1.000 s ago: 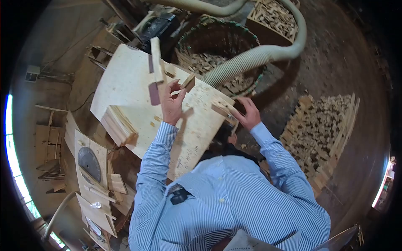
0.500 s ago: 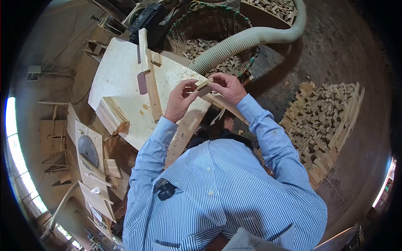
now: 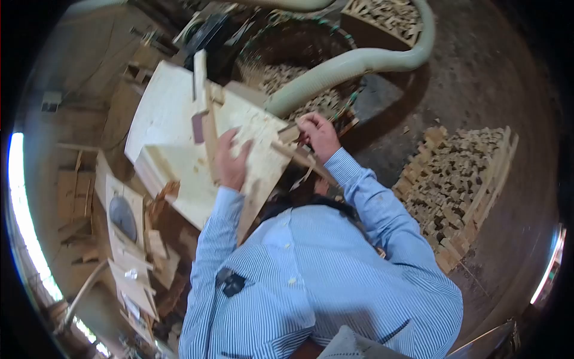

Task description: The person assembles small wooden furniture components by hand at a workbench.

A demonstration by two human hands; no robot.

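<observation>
Left hand (image 3: 232, 157) lies spread, palm down, flat on the plywood table (image 3: 167, 113). Right hand (image 3: 318, 133) is closed around a small wood piece (image 3: 291, 133) at the table's right edge, beside the dust hose (image 3: 335, 66).

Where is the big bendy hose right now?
In the head view the pale ribbed hose curves across the top, over the basket of wood offcuts, just beyond the person's right hand and the plywood table.
</observation>
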